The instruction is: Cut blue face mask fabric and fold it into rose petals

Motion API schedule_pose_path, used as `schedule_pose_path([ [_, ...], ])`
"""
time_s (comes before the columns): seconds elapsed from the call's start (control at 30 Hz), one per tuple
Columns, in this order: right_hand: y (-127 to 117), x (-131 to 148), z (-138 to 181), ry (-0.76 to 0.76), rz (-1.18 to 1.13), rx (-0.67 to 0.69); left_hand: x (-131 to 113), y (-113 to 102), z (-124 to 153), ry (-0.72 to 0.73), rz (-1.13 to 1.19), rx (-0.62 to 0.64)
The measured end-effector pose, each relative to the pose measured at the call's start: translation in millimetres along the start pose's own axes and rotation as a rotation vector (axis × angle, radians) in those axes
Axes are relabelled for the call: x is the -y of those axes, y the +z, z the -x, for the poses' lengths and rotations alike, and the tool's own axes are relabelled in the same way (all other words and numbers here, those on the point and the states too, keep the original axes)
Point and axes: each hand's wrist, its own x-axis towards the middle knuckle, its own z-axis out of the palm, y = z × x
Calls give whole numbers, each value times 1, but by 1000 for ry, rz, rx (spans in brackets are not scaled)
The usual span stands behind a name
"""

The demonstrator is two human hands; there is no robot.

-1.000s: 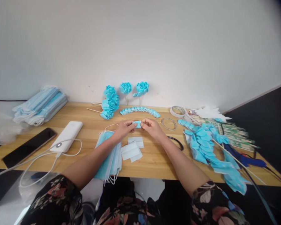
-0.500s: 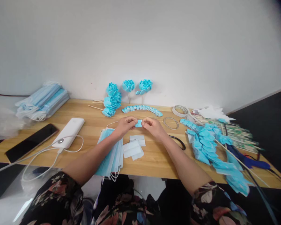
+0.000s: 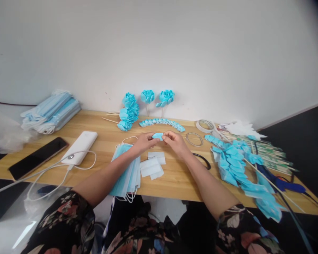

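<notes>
A small folded piece of blue mask fabric [image 3: 157,135] is pinched between my two hands above the middle of the table. My left hand [image 3: 145,143] grips its left end, and my right hand [image 3: 172,141] its right end. Below them lie several pale cut squares of mask fabric [image 3: 151,166]. Blue face masks [image 3: 125,173] with white ear loops lie under my left forearm. Behind my hands a curved row of folded blue petals [image 3: 161,122] rests on the table. Blue fabric flowers [image 3: 128,112] on sticks stand or lie near the wall.
A mask stack [image 3: 51,111], a phone [image 3: 38,157] and a cabled white power bank [image 3: 81,147] are at left. At right are a tape roll [image 3: 204,126], a wire coil [image 3: 194,139], black-handled scissors [image 3: 202,160], blue fabric strips [image 3: 228,160] and a blue glue gun [image 3: 286,183].
The fabric piece has turned and tilted between my fingers, its shape now more pointed. My fingers have shifted their hold slightly. The whole view has moved a little.
</notes>
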Motion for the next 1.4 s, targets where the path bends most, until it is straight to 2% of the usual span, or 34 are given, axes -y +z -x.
schedule_pose_path([
  [0.23, 1, 3, 1, 24, -77, 8, -4, 0, 1, 33, 16, 11],
  [0.53, 0, 3, 2, 11, -55, 7, -4, 1, 1, -4, 67, 25],
  [0.93, 1, 3, 3, 19, -143, 1, -5, 4, 4, 18, 34, -6],
  [1.4, 1, -1, 3, -29, 60, -41, 2, 8, 3, 12, -12, -21],
])
